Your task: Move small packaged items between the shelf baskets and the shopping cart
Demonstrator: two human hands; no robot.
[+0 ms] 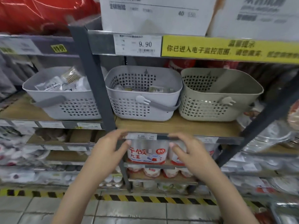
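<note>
Store shelving fills the view, with a wooden shelf (pixel 178 126) at chest height carrying three plastic baskets side by side. On the left, a grey basket (pixel 64 104) holds a heap of small packets (pixel 64 82), some white, one clear with brownish contents. A dark metal upright (pixel 95 81) stands between it and the middle grey basket (pixel 142 101), which holds a few small flat items (pixel 155 90) low down, too blurred to name. Touching its right side is a beige basket (pixel 218 101); nothing can be seen inside it from this angle. Above the baskets, a shelf edge bears a white price tag (pixel 137 45) reading 9.90 and a yellow strip (pixel 229 49) with black Chinese print. White cartons (pixel 153 13) sit on the shelf above. Below the wooden shelf, red and white packs (pixel 147 152) stand in rows. Both of the person's hands reach forward in front of the wooden shelf's front edge, below the middle basket. The left hand (pixel 108 149) has its fingers loosely curved and spread, holding nothing. The right hand (pixel 189 152) mirrors it, fingers loosely curved, also holding nothing. The hands are apart, with a small shelf tag (pixel 142 136) showing between them. Pale floor tiles (pixel 129 210) and a yellow and black striped line (pixel 145 198) run along the base of the shelving. No cart is in view.
</note>
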